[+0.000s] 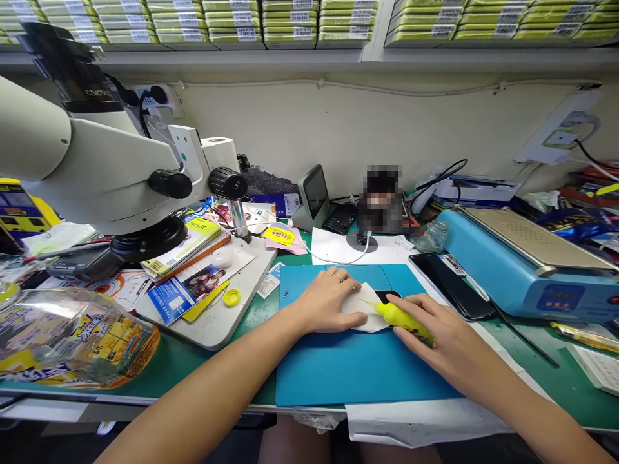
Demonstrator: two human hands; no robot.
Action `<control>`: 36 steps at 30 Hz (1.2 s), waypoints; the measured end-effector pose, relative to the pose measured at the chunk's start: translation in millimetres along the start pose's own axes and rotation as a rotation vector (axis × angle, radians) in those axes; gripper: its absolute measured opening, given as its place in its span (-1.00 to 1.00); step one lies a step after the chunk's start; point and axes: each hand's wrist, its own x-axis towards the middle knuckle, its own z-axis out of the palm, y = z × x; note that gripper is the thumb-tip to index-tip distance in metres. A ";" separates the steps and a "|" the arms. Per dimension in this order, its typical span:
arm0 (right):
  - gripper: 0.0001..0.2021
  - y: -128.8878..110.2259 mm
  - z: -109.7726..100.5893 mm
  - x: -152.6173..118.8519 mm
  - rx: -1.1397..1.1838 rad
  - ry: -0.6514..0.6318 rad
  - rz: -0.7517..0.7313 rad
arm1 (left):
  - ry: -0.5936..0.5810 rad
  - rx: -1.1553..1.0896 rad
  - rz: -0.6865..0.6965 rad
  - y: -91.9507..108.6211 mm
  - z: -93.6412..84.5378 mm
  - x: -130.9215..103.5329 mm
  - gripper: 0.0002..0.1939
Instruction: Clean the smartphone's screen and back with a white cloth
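On the blue mat (333,370), my left hand (329,299) presses a white cloth or paper piece (370,316) with its fingers spread; a ring is on one finger. My right hand (435,328) is closed around a yellow squeeze bottle (403,319). The bottle's thin nozzle points left, over the white piece. A dark object (388,295), perhaps a phone, shows partly behind the bottle and the white piece; the rest of it is hidden.
A microscope (116,161) stands at the left over booklets (193,241), with a large plastic jar (82,335) nearer. At right are a black phone (447,283) and a blue heating device (522,264). A small screen (314,193) stands behind the mat.
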 end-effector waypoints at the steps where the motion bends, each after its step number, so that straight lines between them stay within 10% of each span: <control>1: -0.56 -0.5 0.2 1.4 -0.008 0.001 -0.012 | 0.001 0.001 0.003 0.0 -0.2 0.0 -0.51; 36: -0.59 7.0 2.7 5.2 -0.150 0.006 -0.111 | -0.029 0.016 -0.013 1.2 -5.1 -0.1 -0.43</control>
